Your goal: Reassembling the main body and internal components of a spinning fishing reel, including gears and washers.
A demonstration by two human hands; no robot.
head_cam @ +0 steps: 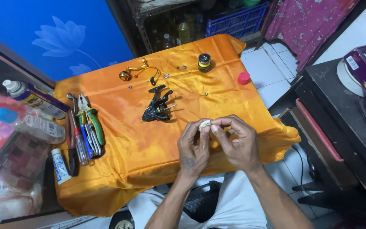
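Small pale wad [204, 124]: pinched between fingertips of left hand [192, 149] and right hand [237, 144], both grips narrow, held above the near edge of the orange-draped surface [149, 148]. Black reel body [158, 106]: just beyond the hands. Gold handle [137, 71], spool [204, 62]: farther back. Pliers and screwdrivers [85, 131]: left side.

Orange satin cloth [149, 148] bearing black fishing reel body [157, 108], gold reel handle [135, 72], black-yellow spool [204, 62], red cap [243, 78]; pliers and screwdrivers [85, 131] left, white tube [60, 166], spray can [34, 98].
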